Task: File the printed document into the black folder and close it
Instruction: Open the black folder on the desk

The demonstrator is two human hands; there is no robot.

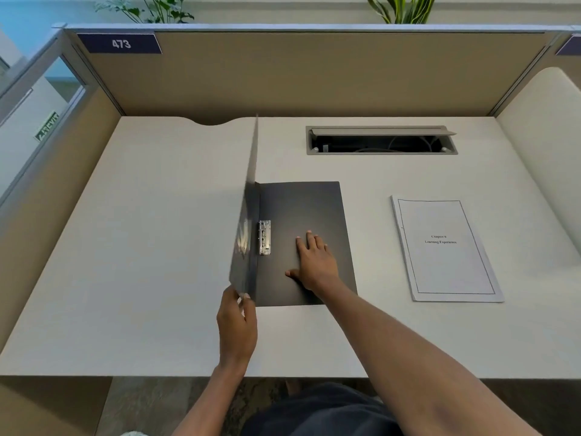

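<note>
The black folder lies in the middle of the desk with its front cover raised almost upright. My left hand pinches the cover's near bottom corner. My right hand rests flat, fingers spread, on the folder's inner back panel. A silver metal clip sits by the spine, with nothing in it. The printed document, a white stapled stack titled "Chapter 6", lies flat on the desk to the right of the folder, apart from both hands.
The white desk is walled by tan cubicle partitions at the back and sides. An open cable tray slot is set in the desk behind the folder. A label "473" hangs top left.
</note>
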